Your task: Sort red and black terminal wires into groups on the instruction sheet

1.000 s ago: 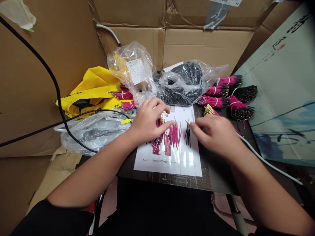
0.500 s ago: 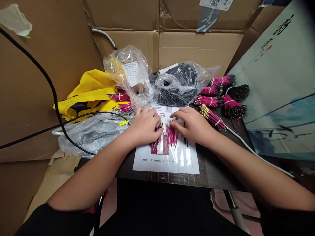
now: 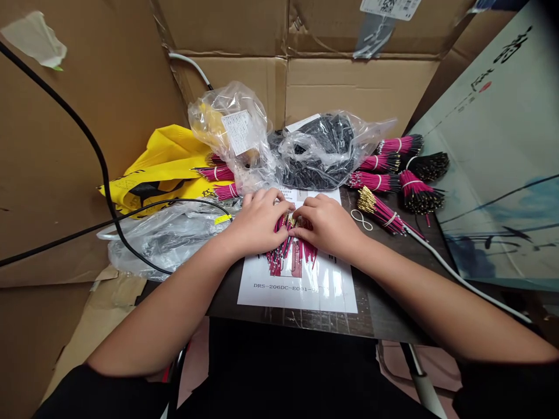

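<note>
Loose pink and black wires (image 3: 276, 256) lie on a white printed sheet (image 3: 301, 294), gold tips pointing away from the person, fanned out beneath both hands. Left hand (image 3: 257, 224) over the left part of the wires, fingers bent; right hand (image 3: 327, 224) over the right part, its thumb and forefinger meeting the left thumb near the gold tips (whether either hand's fingers are clamped on a wire, I cannot tell; the knuckles hide it). Sheet lies on the dark tabletop (image 3: 362, 317). Just right of the right hand, a twisted rubber band (image 3: 369, 226); beyond it, a tied gold-tipped bundle (image 3: 384, 214). Further back on the right, more tied bundles, pink and black. Behind the hands, two clear bags, one of black pieces (image 3: 325, 154), one with yellow contents (image 3: 236, 128). Far left, a yellow bag (image 3: 161, 148); cardboard (image 3: 349, 87) stands at the back.
</note>
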Action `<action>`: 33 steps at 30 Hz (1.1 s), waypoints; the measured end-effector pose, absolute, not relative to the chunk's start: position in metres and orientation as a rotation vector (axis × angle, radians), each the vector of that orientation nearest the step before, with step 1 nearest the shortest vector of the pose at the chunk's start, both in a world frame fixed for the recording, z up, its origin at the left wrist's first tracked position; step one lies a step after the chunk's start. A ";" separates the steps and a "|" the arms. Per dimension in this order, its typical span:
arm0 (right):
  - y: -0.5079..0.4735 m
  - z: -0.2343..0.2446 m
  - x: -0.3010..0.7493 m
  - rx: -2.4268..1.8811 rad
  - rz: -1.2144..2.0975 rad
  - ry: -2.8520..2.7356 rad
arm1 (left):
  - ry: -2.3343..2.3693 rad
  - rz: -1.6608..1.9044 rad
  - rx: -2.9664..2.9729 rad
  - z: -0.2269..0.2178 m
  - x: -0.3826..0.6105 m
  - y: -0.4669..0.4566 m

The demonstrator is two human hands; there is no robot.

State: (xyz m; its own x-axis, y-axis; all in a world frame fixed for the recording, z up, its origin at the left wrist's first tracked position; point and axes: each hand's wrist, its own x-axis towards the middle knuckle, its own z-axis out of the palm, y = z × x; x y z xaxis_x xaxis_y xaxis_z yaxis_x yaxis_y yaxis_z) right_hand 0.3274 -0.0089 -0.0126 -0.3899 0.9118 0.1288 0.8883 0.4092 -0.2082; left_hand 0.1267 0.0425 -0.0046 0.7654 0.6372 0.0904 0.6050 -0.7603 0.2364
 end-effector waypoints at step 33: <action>-0.022 -0.007 0.316 -1.670 0.145 -2.425 | 0.941 0.289 2.695 -0.008 0.125 0.048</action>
State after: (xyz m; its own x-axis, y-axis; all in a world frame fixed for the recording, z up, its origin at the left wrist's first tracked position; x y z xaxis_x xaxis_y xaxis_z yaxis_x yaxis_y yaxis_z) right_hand 0.3158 -0.0218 -0.0070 -0.3454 0.9328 0.1032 0.9138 0.3593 -0.1894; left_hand 0.1250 0.0483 -0.0076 0.7690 0.6318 0.0972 0.5777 -0.7520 0.3174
